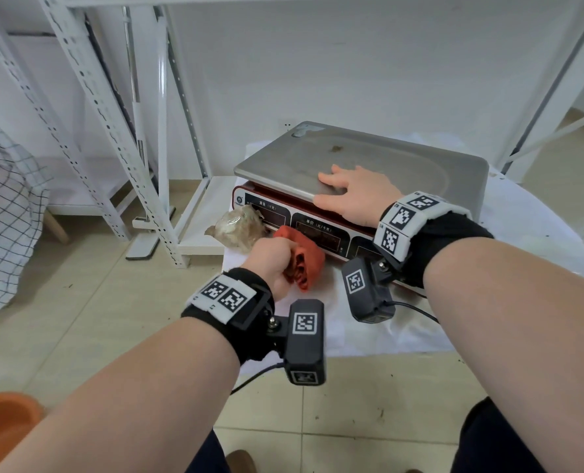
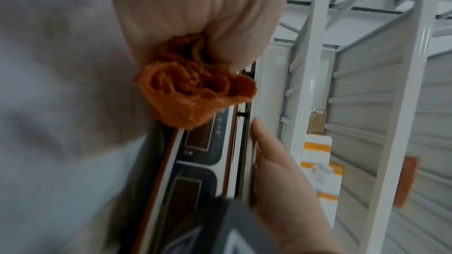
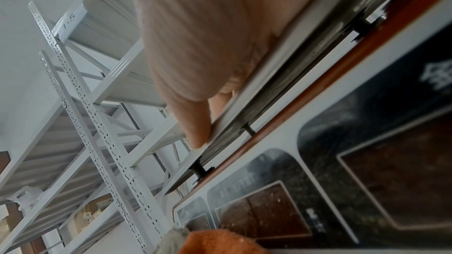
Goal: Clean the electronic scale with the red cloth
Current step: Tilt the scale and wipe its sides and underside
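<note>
One scale [image 1: 369, 158] under flat right hand [image 1: 355, 192], left hand [image 1: 271, 259] grip clutching one red cloth [image 1: 305, 257]

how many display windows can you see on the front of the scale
3: on the scale's front panel, one at the left end behind the crumpled wrapper, one in the middle above the red cloth, one right, mostly hidden by the wrist.

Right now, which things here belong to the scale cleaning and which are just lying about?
For the job: electronic scale; red cloth, gripped by left hand; right hand, flat on the scale's metal pan.

Lying about: crumpled plastic wrap; orange basin; white shelving; checked fabric.
</note>
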### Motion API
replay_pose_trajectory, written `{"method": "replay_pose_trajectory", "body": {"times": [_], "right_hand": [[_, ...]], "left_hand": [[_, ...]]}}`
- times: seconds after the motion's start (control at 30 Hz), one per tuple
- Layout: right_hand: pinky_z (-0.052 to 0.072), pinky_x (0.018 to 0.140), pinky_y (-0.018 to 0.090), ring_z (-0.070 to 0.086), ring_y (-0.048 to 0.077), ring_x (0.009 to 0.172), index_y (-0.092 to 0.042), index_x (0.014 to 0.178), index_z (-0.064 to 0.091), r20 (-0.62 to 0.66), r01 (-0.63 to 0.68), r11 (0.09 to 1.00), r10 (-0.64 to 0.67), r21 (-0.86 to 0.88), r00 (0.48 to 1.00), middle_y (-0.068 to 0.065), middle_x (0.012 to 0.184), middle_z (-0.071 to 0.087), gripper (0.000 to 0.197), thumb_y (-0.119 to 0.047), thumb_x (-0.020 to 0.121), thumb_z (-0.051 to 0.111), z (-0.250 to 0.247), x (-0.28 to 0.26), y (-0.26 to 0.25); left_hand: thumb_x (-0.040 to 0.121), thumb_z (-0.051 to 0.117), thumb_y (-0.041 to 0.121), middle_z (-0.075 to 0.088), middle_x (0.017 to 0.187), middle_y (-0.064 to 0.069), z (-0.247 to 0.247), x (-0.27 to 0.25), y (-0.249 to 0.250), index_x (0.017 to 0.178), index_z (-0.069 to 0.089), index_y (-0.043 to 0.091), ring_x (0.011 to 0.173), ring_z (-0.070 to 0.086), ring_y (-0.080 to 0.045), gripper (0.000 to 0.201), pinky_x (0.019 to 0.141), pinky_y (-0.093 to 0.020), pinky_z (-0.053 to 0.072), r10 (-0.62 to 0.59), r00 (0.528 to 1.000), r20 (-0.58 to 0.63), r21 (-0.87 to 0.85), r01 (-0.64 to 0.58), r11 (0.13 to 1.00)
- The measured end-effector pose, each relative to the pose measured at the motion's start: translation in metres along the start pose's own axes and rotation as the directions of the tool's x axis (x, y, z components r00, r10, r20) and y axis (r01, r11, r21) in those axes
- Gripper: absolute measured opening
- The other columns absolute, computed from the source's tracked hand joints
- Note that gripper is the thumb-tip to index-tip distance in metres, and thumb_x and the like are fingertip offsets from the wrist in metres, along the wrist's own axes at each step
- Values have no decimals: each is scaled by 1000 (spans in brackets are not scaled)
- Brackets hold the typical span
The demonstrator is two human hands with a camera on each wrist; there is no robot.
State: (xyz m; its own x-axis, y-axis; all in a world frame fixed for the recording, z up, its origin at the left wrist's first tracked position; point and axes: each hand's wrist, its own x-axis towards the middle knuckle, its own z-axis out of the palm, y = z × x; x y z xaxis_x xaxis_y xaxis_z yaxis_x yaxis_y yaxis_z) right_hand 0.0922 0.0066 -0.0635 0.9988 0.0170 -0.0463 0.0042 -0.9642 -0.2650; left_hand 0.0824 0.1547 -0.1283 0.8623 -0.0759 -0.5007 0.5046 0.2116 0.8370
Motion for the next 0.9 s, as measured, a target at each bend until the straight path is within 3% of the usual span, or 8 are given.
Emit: {"method": "replay_pose_trajectory", "body": {"times": [0.07,0.17,0.3,0.5,0.6,0.77,0.83,0.9], "right_hand": [[9,117,47,9,28,146,-39,145,27,2,1,1000,-1,0,1000,-8,157,15,57,-55,92,41,0,0,0],[9,117,47,9,28,146,-38,145,27,2,6,1000,-6,-2,1000,-8,157,15,57,-55,92,40,0,0,0],[9,117,48,9,28,146,-39,145,27,2,8,1000,-8,-8,1000,-7,157,14,57,-55,93,40,0,1,1],[10,117,48,9,28,146,-39,145,27,4,3,1000,-3,-1,1000,-8,157,15,57,-54,92,43,1,3,2],[9,117,46,9,28,146,-37,146,26,20,27,1000,-27,-3,999,-6,158,14,60,-52,92,44,0,1,3],[21,108,20,29,10,140,-25,137,47,-87,96,984,-83,148,993,-4,150,36,49,-41,92,53,-6,-11,9],[24,103,17,36,8,136,-23,133,52,-133,90,978,-65,187,989,-4,146,42,45,-36,91,55,-10,-19,13],[26,102,17,41,10,132,-25,131,55,-160,71,982,-43,177,986,-4,145,44,43,-35,90,57,-13,-27,18]], "left_hand": [[91,41,-7,55,47,-9,-1,4,-3,80,50,-1,34,54,-18,15,41,-24,48,-14,1000,11,11,14,1000],[89,47,-4,62,78,-15,-11,13,4,91,55,2,58,60,-24,10,68,-39,54,-16,1000,11,-44,17,999],[89,45,-5,61,74,-13,-16,18,9,101,53,-1,50,63,-23,15,49,-32,55,-20,999,-25,-125,17,992],[92,40,-6,56,80,-16,6,-4,-7,88,54,-1,63,59,-23,15,62,-32,55,-120,968,220,-38,132,991],[93,39,-6,56,75,-15,6,-6,-5,84,53,0,48,61,-20,18,50,-28,55,-106,972,210,-72,124,990],[89,31,-12,47,63,-9,-7,1,7,73,46,3,35,52,-17,26,37,-21,47,-82,990,115,-297,113,948],[91,29,-10,47,55,-6,-3,-1,6,69,43,7,33,49,-14,32,34,-20,44,-103,986,133,-315,140,939],[86,29,-13,45,56,-3,5,-7,2,66,42,9,41,48,-13,33,43,-26,45,-143,973,184,-285,192,939]]}}
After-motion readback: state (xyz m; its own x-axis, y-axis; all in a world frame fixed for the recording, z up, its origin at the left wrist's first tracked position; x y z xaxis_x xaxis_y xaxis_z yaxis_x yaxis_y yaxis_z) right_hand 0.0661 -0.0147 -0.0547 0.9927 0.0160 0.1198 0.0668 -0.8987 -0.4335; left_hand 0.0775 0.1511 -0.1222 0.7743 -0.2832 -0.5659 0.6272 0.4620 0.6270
